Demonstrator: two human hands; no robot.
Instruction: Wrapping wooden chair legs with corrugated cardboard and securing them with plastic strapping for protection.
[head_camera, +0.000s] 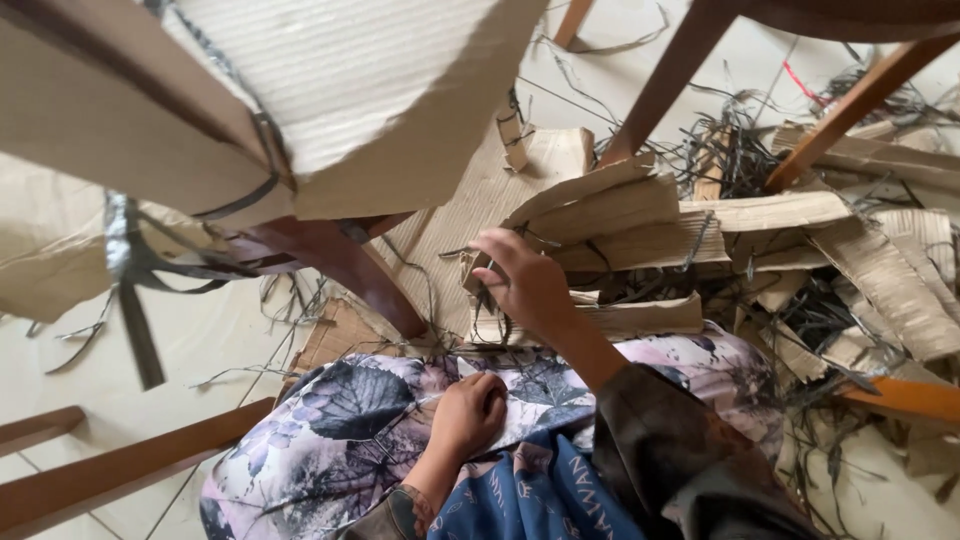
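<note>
Right hand (520, 283) reaches into the torn cardboard strips (610, 215) piled on the floor, fingers spread apart on them; left hand (468, 413) rests curled on the lap. Best to pinch one strip cleanly.

Large cardboard sheet (330, 90): top left, close to the camera, pale brown, corrugated, torn edges, wrapped on a wooden frame with grey tape (125, 250).
Flattened cardboard panel (470, 215): centre floor, tan, ribbed.
Torn cardboard strips (640, 225): stacked right of centre, beige, long and ragged; the right hand (525, 285) touches their left end.
Labels, signs, screens: none.
</note>
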